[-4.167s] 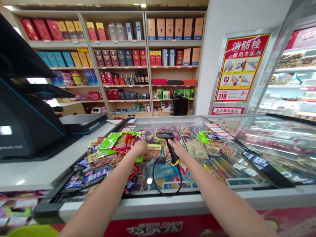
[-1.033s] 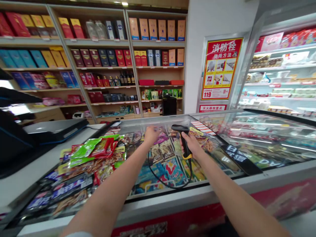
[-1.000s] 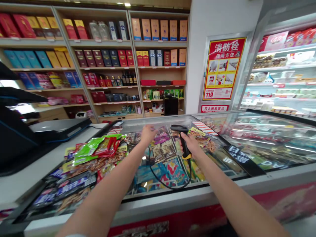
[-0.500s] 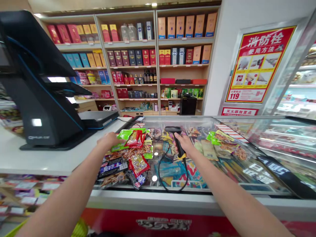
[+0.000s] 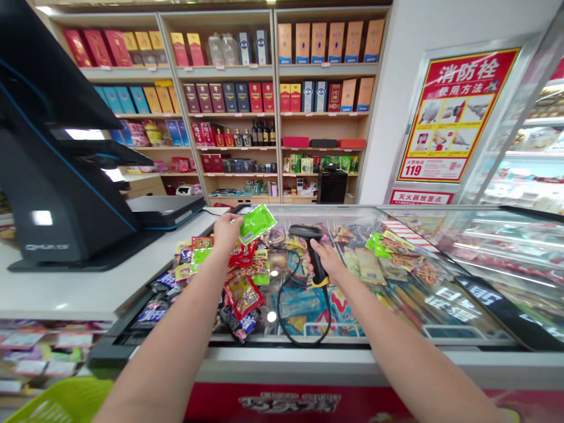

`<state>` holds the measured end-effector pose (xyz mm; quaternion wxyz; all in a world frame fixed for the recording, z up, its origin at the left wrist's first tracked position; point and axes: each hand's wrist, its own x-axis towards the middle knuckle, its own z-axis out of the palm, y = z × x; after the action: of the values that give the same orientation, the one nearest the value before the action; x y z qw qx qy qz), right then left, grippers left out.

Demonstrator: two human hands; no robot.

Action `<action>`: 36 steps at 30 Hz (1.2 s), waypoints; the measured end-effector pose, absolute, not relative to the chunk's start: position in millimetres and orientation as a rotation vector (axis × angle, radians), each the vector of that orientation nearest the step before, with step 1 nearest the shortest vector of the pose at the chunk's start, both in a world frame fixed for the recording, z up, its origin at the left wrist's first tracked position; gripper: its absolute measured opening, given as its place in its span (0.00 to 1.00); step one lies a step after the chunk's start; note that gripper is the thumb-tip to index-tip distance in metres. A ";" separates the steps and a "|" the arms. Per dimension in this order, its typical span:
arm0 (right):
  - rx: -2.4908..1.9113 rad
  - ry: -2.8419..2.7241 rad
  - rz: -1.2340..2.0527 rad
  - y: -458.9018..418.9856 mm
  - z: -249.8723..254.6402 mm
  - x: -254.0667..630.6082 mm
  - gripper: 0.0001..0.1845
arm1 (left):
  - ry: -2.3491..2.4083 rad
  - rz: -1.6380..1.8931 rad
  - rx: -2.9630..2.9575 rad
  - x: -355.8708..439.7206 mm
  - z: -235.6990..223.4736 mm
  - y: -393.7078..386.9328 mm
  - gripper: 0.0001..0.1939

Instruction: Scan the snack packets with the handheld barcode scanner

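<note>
i logged a green foil packet [image 5: 258, 224] raised above the heap, gripped at its near edge by the left hand [image 5: 228, 232], fingers closed. the right hand [image 5: 324, 262] was closed around a corded black barcode scanner [image 5: 303, 231], held over the chest freezer's glass lid [image 5: 282, 352]. loose snack packets [image 5: 241, 296] lay piled beside it. the step in hand: packet and scanner both held, well-separated.

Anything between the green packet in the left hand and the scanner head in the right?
Nothing visible. Only open air separates the green packet in the left hand from the head of the barcode scanner in the right hand. The black cable and pile of snack packets lie lower, below that gap.
</note>
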<state>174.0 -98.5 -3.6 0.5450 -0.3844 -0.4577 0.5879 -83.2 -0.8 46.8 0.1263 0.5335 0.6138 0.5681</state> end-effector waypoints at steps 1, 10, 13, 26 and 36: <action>-0.907 -1.104 1.393 -99.9 -2.9 174.7 0.24 | 1.781 1.659 1.547 -65.7 41.0 5.6 0.06; -1.054 -1.312 1.346 -104.5 -4.5 183.5 0.24 | 1.822 1.534 1.480 -3.8 8.1 19.1 0.05; -1.066 -1.389 1.330 -103.5 -7.9 181.6 0.23 | 1.845 1.495 1.450 -8.8 3.1 20.0 0.05; -1.083 -1.430 1.361 -106.3 -9.7 179.4 0.23 | 1.797 1.484 1.484 -9.3 -14.5 28.6 0.09; -1.104 -1.277 1.404 -104.8 -1.2 181.8 0.20 | 1.702 1.545 1.494 3.5 -13.8 28.3 0.09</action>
<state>181.8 -104.8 -1.2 0.4556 -0.4477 -0.5179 0.5691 3.5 28.3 -13.8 0.1986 0.5342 0.6083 0.5524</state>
